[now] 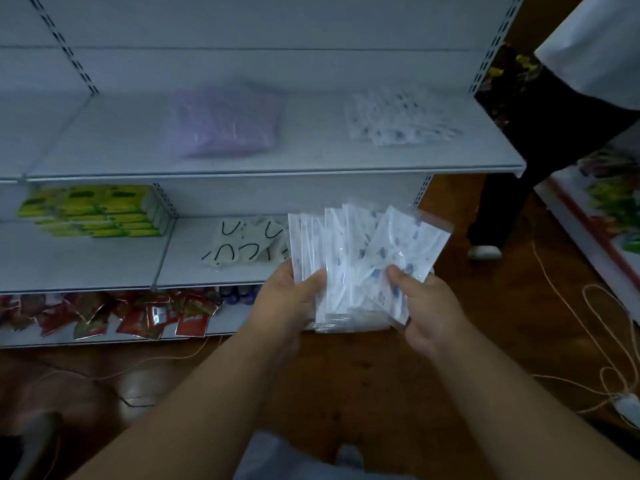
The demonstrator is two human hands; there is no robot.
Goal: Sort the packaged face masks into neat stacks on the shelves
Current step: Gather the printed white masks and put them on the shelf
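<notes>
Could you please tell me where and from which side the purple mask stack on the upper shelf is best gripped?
Probably the near edge of the purple mask stack, from the front: it lies flat on the upper shelf with that side facing the aisle.

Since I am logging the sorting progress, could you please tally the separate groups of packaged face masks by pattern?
Purple masks in clear wrap, pile on the upper shelf: 1
White masks with blue print: 2, a pile on the upper shelf and a fanned bundle held by left hand and right hand
White masks with black curved marks, middle shelf: 1
Total: 4 groups
</notes>
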